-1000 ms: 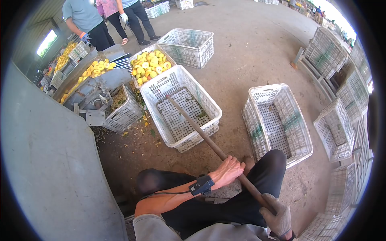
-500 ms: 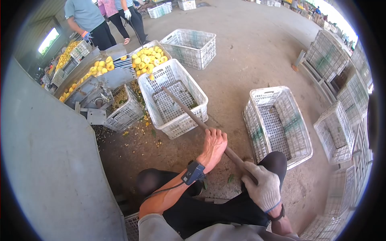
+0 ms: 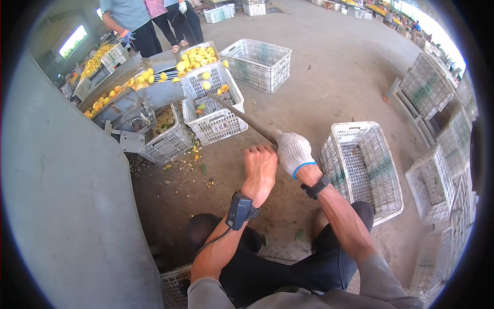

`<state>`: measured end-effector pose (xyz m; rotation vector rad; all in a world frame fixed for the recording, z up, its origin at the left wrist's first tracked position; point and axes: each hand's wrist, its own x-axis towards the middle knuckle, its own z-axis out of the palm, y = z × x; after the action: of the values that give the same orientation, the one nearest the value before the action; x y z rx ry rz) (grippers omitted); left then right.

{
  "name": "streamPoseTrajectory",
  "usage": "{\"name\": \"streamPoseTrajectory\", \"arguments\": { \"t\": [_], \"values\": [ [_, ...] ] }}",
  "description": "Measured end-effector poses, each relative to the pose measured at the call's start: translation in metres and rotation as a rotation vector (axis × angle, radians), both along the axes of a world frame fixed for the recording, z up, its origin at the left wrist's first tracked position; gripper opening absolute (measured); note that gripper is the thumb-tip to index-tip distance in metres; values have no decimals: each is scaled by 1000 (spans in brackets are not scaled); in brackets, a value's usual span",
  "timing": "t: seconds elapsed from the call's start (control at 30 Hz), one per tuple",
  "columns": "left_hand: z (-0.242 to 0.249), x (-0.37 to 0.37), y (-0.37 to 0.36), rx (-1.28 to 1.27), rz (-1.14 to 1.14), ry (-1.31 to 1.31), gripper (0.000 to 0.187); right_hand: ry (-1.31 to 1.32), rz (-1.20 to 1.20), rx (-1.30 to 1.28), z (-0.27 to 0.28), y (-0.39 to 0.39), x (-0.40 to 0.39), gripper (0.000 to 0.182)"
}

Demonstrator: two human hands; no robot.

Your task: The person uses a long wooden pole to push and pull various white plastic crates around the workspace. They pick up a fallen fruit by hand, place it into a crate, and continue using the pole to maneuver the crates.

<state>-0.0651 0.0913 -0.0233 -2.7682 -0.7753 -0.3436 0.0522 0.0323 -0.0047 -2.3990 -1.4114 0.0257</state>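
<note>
My right hand (image 3: 294, 151), in a white knit glove, is closed around a long wooden stick (image 3: 242, 116). The stick's far tip reaches the near rim of a white plastic crate (image 3: 220, 127). Bare and curled, my left hand (image 3: 261, 167) is beside the glove, just below the stick; whatever its fingers hold is hidden. The crate stands under the outlet of a metal chute (image 3: 170, 91), with a few yellow fruit pieces (image 3: 206, 85) in or above it. More yellow fruit (image 3: 198, 57), like peach halves, lies heaped behind the crate.
A crate of scraps (image 3: 170, 136) sits below the chute. White crates stand behind (image 3: 260, 64) and at right (image 3: 363, 170), with stacked crates (image 3: 427, 87) farther right. A grey metal panel (image 3: 67, 195) fills the left. People (image 3: 126, 26) stand beyond the chute.
The crate has moved away from me, toward the chute, and fruit pieces now show in it. My right hand has come forward, up beside my left. The view has shifted slightly.
</note>
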Motion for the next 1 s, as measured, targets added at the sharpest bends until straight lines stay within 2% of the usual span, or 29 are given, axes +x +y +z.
{"name": "streamPoseTrajectory", "arguments": {
  "t": [0.07, 0.2, 0.27, 0.43, 0.57, 0.67, 0.8, 0.87, 1.0],
  "values": [
    [-2, -5, 2, 4, 8, -16, 18, -7, 29, 4, 6, 17, 6, 27],
    [-20, -5, 3, -30, -50, 31, 23, 7, 35, -1, 12, 20, 17, 32],
    [-20, -4, -1, -97, -103, 102, 33, 21, 17, -14, 14, 13, 21, 32],
    [-22, -2, -9, -155, -169, 137, 30, 22, 13, -66, 24, -20, 25, 35],
    [-19, 5, -6, -188, -106, 183, 35, -7, 9, -71, 58, -69, 18, 38],
    [-17, 12, -6, -171, -26, 29, 49, -46, -1, -66, 72, -115, 23, 39],
    [-2, 19, -15, -179, -92, -172, 73, 30, -93, -83, 136, -188, 6, 45],
    [0, 27, -22, -130, -144, -223, 81, 56, -112, 19, 162, -231, -3, 46],
    [10, 46, -41, -267, -243, -316, 78, 171, -287, 174, 208, -307, -28, 44]
  ]
}}
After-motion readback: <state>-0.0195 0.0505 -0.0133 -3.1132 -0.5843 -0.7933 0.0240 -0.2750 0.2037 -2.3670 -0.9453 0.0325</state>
